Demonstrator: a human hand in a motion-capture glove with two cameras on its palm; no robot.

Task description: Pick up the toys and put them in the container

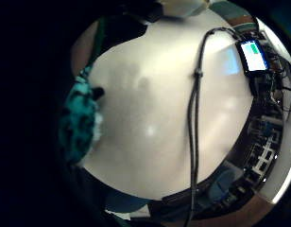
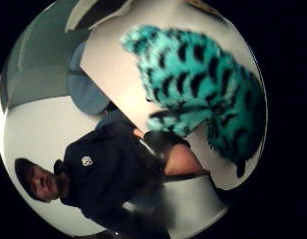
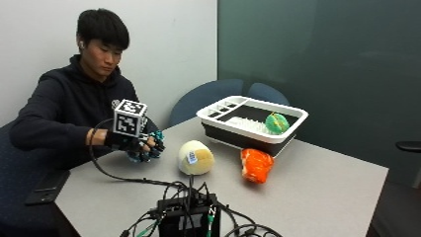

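Your gloved right hand (image 3: 135, 143) was raised just above the table (image 3: 315, 182) near its edge in front of you, fingers curled round a teal plush toy with black stripes (image 3: 150, 149) — the toy was off the surface and hung below your palm. From the thumb-side palm view that toy (image 2: 203, 84) sat close against the hand. A cream and tan plush toy (image 3: 195, 157) stood on the table just beside your hand, and an orange toy (image 3: 256, 165) lay next to it. Behind them sat the container (image 3: 289, 129) — white rim, dark base — with a green toy (image 3: 277, 123) already inside.
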